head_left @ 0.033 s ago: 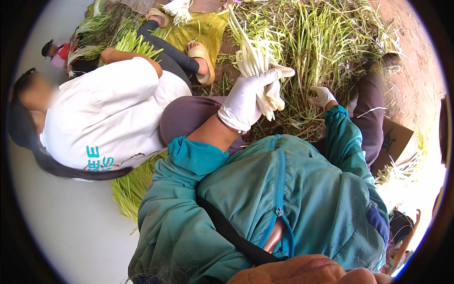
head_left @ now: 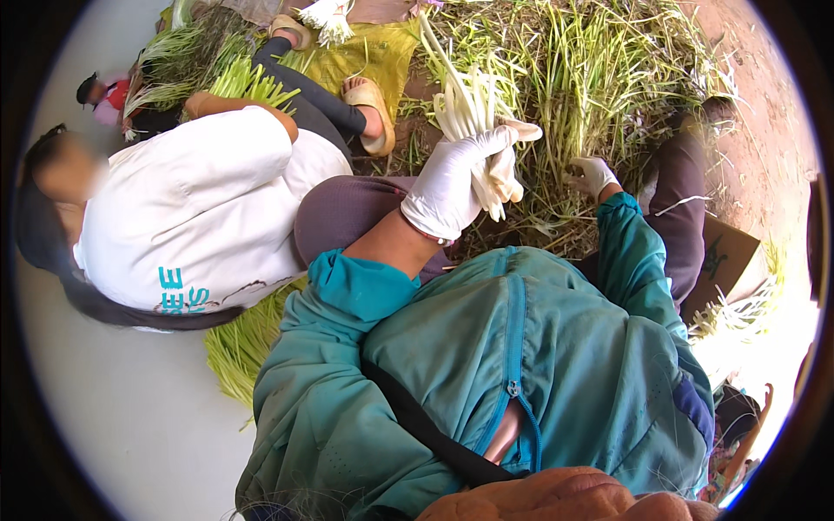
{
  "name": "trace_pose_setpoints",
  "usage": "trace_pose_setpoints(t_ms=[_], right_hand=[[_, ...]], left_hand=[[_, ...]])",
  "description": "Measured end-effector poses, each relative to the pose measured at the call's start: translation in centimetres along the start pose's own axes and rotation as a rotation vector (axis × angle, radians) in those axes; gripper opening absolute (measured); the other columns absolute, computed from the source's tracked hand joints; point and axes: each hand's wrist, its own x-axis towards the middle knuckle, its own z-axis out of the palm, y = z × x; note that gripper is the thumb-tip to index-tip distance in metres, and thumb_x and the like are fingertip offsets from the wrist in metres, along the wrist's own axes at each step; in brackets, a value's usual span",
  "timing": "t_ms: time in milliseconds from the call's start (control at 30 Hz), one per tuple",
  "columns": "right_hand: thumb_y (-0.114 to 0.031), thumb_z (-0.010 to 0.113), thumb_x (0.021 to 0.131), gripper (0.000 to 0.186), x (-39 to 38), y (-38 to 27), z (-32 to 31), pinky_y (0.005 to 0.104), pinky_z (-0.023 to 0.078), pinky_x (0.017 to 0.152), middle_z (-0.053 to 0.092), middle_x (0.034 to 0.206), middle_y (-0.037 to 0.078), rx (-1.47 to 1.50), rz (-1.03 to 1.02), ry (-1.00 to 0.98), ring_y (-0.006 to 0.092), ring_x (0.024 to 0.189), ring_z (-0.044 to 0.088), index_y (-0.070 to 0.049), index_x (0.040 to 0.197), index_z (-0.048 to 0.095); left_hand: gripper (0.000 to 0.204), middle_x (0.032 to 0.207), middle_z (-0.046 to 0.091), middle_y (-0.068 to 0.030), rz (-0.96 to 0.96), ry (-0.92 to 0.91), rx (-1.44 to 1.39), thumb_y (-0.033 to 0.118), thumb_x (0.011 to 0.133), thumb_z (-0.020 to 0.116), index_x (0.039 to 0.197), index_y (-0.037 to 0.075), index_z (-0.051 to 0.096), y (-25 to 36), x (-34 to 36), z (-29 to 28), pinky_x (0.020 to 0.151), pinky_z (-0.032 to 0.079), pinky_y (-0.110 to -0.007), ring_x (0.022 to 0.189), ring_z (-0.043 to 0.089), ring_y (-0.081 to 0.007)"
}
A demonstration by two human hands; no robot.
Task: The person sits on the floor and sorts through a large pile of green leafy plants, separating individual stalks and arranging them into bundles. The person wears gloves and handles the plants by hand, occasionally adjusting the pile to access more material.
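Barely anything has shifted since the earlier frame. At upper centre the gloved left hand point(head_left: 446, 184) is closed round a bunch of pale stalks point(head_left: 466, 108). Further right, the gloved right hand point(head_left: 595, 177) is loosely curled at the heap of green stalks point(head_left: 599, 78); whether it holds any, I cannot tell. Yellow sacking point(head_left: 393, 54) lies upper left of centre, contents hidden; brown cardboard point(head_left: 731, 252) stands at right.

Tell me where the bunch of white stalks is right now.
In the head view, the bunch is just above and right of centre, in the person's left grip, with the yellow sack to its upper left.
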Motion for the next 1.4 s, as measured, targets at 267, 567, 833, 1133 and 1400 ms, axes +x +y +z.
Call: trace_pose_setpoints(t_ms=[267,567,833,1133,1400], right_hand=[[-0.016,0.063,0.088,0.035,-11.9,-8.0,-1.6,0.0187,0.046,0.049,0.067,0.09,0.003,-0.011,-0.681,0.076,0.0091,0.058,0.063,-0.004,0.12,0.059],[-0.024,0.061,0.09,0.03,-20.5,-5.3,-3.7,0.0176,0.035,0.038,0.058,0.068,0.0,-0.028,-0.583,-0.009,0.0066,0.046,0.05,-0.003,0.111,0.064],[-0.021,0.057,0.093,0.026,-26.9,-8.6,-2.8,0.0176,0.048,0.056,0.068,0.084,0.002,-0.067,-0.839,-0.108,0.0091,0.063,0.062,-0.003,0.11,0.066],[-0.016,0.058,0.092,0.022,-26.8,-6.5,-1.9,0.0158,0.043,0.052,0.07,0.093,0.002,-0.187,-0.807,0.022,0.0042,0.058,0.055,-0.002,0.106,0.067],[-0.012,0.058,0.091,0.019,-28.0,-4.0,1.7,0.0158,0.042,0.05,0.069,0.08,0.004,-0.248,-0.882,-0.176,0.0036,0.06,0.055,-0.001,0.104,0.068]], left_hand=[[0.034,0.058,0.043,0.0037,0.041,-0.04,0.007,0.02,0.095,0.05,0.116,-0.005,0.056,-0.3,-0.6,-0.5,0.054,0.042,-0.028,0.052,0.044,-0.0086],[0.029,0.058,0.047,0.0026,0.084,-0.113,0.005,0.018,0.092,0.055,0.113,-0.003,0.058,-1.3,-0.7,-1.5,0.05,0.041,-0.029,0.047,0.046,-0.0105],[0.036,0.057,0.048,0.003,0.099,-0.122,0.037,0.02,0.093,0.053,0.119,-0.006,0.055,-1.5,-1.6,-2.4,0.051,0.04,-0.028,0.049,0.047,-0.0109],[0.036,0.059,0.045,0.0028,0.083,-0.139,0.088,0.02,0.093,0.053,0.118,-0.005,0.055,-1.9,-1.7,-2.3,0.054,0.037,-0.027,0.051,0.043,-0.011],[0.03,0.071,0.054,-0.0005,0.06,-0.063,0.171,0.019,0.091,0.055,0.113,0.0,0.062,-3.4,-1.7,-2.0,0.05,0.041,-0.026,0.052,0.046,-0.0104]])
